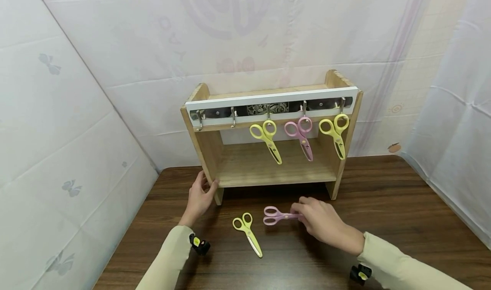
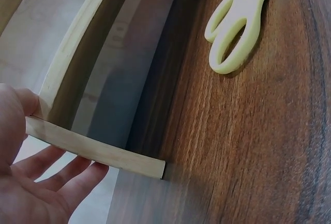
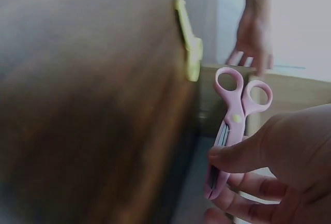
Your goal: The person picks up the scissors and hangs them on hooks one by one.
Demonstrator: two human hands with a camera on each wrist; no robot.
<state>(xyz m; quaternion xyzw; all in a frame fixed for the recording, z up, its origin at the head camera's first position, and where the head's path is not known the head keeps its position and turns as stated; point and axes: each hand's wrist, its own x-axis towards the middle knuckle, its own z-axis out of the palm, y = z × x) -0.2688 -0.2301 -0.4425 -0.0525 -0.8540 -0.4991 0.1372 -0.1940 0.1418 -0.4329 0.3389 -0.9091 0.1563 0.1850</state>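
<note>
My right hand (image 1: 320, 221) pinches pink scissors (image 3: 235, 116) by the blades, between thumb and fingers, with the handle loops pointing left in the head view. My left hand (image 1: 200, 197) grips the lower left side panel of a wooden shelf (image 1: 276, 179); its thumb lies at the front edge and the fingers (image 2: 77, 180) on the outer face. Yellow scissors (image 1: 248, 234) lie on the table between the two hands. From the shelf's hook rail (image 1: 238, 120) hang yellow scissors (image 1: 266, 138), pink scissors (image 1: 301, 136) and another yellow pair (image 1: 335, 134).
The brown wooden table (image 1: 383, 204) carries the shelf near its back edge. Two hooks at the rail's left, the outer hook (image 1: 199, 121) and its neighbour (image 1: 233, 118), bear nothing. Pale printed cloth (image 1: 134, 68) covers the walls behind and beside.
</note>
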